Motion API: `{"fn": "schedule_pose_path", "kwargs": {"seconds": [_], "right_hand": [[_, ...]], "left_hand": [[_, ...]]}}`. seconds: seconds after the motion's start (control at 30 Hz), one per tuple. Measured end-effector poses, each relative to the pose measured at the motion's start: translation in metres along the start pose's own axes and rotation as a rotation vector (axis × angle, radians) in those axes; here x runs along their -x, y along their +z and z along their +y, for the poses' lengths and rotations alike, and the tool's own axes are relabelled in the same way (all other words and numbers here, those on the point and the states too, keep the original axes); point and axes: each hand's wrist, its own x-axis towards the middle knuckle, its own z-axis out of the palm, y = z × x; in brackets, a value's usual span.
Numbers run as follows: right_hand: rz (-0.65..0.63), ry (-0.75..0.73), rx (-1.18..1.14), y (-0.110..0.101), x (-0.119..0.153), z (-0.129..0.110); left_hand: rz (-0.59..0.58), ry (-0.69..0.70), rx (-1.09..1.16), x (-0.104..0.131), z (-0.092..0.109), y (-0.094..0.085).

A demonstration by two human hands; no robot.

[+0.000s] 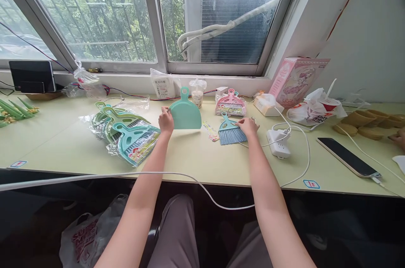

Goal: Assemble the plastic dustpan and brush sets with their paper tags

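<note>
A mint-green dustpan stands tilted up on the table, its handle upward, with my left hand closed on its left edge. My right hand grips the right side of a small blue hand brush, whose bristles point toward me. Between the two lies a colourful paper card. Left of my left hand is a pile of wrapped dustpan-and-brush sets, a blue one in front and green ones behind. A pink wrapped set lies beyond the brush.
A white power strip with cables sits right of my right hand, near a phone. Behind stand a tissue box, a pink box and a drink cup. A white cable crosses before the table edge. Another person's hand shows far right.
</note>
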Motion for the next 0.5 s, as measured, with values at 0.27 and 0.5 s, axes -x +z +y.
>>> {"fn": "schedule_pose_path", "kwargs": {"seconds": [0.27,0.5], "right_hand": [[0.042,-0.152,-0.759,-0.025,0.003,-0.007],[-0.128,-0.296,-1.383,-0.020,0.036,-0.055]], "left_hand": [[0.151,0.017,0.491,0.002,0.016,-0.003],[-0.018,-0.018,0.614,0.024,0.040,0.009]]}}
